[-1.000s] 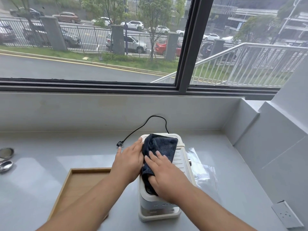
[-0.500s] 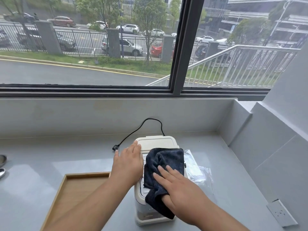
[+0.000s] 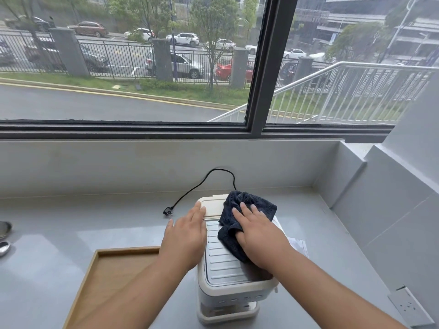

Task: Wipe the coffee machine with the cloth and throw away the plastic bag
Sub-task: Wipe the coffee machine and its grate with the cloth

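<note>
Since half a sec ago the right hand (image 3: pixel 259 236) & the cloth (image 3: pixel 250 201) have slid away from the person, toward the far right corner of the coffee machine (image 3: pixel 223 260). The cloth no longer hangs over the near edge, so the ribbed metal top shows bare to the left of the wrist. The right hand lies flat on the dark cloth, fingers straight & spread, pressing it down. The cloth bunches by the thumb, and its far part sticks out past the fingertips. The left hand (image 3: pixel 187 236) is also flat with straight fingers and holds nothing. It rests vs. the machine's left top edge, fingertips touching the cream lid at the back. The plastic bag (image 3: pixel 298 245) lies on the counter (image 3: pixel 95 222) just right of the right forearm, mostly hidden behind it. A wooden tray (image 3: pixel 114 276) sits under & left of the left forearm. The black cord (image 3: pixel 202 186) loops beyond both hands, its plug (image 3: pixel 167 212) loose on the counter just left of the left fingertips. Metal spoons (image 3: pixel 4 248) lie far left at the frame edge. A wall socket (image 3: pixel 408 307) is well right of the right arm.
</note>
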The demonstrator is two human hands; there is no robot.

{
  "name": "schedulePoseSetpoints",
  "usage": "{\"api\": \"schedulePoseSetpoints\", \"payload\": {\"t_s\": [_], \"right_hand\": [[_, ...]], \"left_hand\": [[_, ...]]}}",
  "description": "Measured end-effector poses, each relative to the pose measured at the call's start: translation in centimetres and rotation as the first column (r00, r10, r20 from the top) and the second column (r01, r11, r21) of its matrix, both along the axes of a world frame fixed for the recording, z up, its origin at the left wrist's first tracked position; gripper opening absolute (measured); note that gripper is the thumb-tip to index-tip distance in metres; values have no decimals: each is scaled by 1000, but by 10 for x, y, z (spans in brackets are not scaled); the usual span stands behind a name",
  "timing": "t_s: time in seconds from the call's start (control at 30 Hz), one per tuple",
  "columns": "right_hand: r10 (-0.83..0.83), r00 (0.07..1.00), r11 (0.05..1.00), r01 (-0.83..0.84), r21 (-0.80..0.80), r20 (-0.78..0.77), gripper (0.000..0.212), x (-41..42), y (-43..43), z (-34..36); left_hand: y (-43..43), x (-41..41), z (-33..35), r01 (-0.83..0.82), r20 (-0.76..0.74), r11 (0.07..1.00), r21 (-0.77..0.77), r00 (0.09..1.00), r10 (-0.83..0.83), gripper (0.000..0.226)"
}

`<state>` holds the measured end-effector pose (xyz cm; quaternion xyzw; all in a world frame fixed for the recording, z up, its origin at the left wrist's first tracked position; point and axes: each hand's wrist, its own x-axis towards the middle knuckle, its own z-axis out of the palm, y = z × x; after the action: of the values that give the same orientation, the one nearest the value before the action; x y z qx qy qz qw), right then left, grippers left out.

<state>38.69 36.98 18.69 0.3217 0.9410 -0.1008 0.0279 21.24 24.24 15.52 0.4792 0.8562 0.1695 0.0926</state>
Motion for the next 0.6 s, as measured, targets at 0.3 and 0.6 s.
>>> {"api": "schedulePoseSetpoints", "payload": {"t_s": [0.3,0.6], "right_hand": [[-38,999,999,38,16,20,66,-53,1,1],[112,994,994,-112,-11,-20,66,-58,-18,1]], "left_hand": [[1,0,-3,-5,9,999,33,1000,5,50],[-3,-2,1,1,-2,1000,20,1000,-1,57]]}}
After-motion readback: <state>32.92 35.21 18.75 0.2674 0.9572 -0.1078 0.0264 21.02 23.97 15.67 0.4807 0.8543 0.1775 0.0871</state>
